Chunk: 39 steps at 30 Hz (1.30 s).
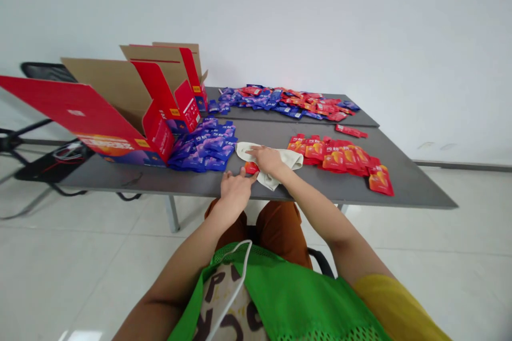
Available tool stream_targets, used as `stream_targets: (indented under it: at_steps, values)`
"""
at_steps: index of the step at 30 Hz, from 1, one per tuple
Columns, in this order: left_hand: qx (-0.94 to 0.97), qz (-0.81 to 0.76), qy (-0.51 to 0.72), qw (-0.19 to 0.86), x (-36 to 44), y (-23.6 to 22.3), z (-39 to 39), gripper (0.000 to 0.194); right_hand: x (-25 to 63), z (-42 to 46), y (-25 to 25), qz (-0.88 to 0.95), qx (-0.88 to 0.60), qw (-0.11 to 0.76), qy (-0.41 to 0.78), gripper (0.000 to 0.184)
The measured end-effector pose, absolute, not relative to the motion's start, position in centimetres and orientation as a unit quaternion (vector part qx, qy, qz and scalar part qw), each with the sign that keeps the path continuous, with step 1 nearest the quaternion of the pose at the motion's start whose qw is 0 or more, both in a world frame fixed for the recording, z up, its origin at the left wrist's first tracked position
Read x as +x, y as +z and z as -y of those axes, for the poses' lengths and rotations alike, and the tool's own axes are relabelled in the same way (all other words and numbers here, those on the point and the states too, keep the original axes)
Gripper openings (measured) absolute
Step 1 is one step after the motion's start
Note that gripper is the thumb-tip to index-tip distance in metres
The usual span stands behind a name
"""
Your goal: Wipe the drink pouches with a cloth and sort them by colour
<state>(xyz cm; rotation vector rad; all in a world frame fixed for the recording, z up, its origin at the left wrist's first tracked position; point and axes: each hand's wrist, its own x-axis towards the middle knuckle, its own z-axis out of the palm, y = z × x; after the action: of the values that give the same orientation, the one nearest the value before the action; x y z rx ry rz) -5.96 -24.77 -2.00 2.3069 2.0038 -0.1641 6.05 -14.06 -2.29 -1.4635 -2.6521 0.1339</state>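
A pale cloth (293, 158) lies bunched near the table's front edge. My right hand (267, 161) is closed on it from above, fingers bent and pressing it down. Part of a red pouch (252, 168) shows below the cloth; the remainder is covered. My left hand (235, 190) rests at the table edge with its fingers apart, the fingertips beside the lower edge of that pouch. Whether they touch it I cannot tell. To the left is a pile of purple-blue pouches (206, 146). Red pouches with an orange fruit print (340, 155) lie overlapping in a row to the right.
Open red cartons (158, 141) stand along the left side, flaps up. A long heap of mixed red and blue pouches (280, 101) covers the back of the grey table (408, 181). One red pouch (351, 131) lies apart at right. A black-framed stand (44, 162) is beyond the left end.
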Motion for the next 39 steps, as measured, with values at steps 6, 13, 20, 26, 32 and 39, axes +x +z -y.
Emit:
stream_targets:
  at_steps: [6,13,20,26,32,39]
  values:
    - [0.715,-0.698,0.015,0.034,-5.7,-3.6,26.2,0.054,7.2,17.3,-2.1,0.913,-0.394,0.079,0.065,0.041]
    - [0.727,-0.685,-0.006,0.05,-5.4,-2.7,25.5,0.051,8.0,18.0,-1.9,0.889,-0.44,0.083,0.092,0.04]
    - [0.724,-0.688,-0.005,0.046,-5.9,-3.1,25.9,0.057,4.6,16.3,-1.4,0.826,-0.557,0.079,0.035,0.036]
    - [0.732,-0.68,-0.007,0.039,-6.6,-3.9,26.0,0.064,4.3,15.3,-1.7,0.799,-0.598,0.068,0.007,0.036]
    - [0.725,-0.684,-0.036,0.063,-6.1,-3.0,26.2,0.066,5.6,18.7,-1.3,0.785,-0.616,0.064,-0.017,0.034]
    - [0.752,-0.658,0.002,0.032,-6.6,-2.6,26.4,0.059,7.5,24.9,-2.4,0.822,-0.564,0.056,-0.045,0.036]
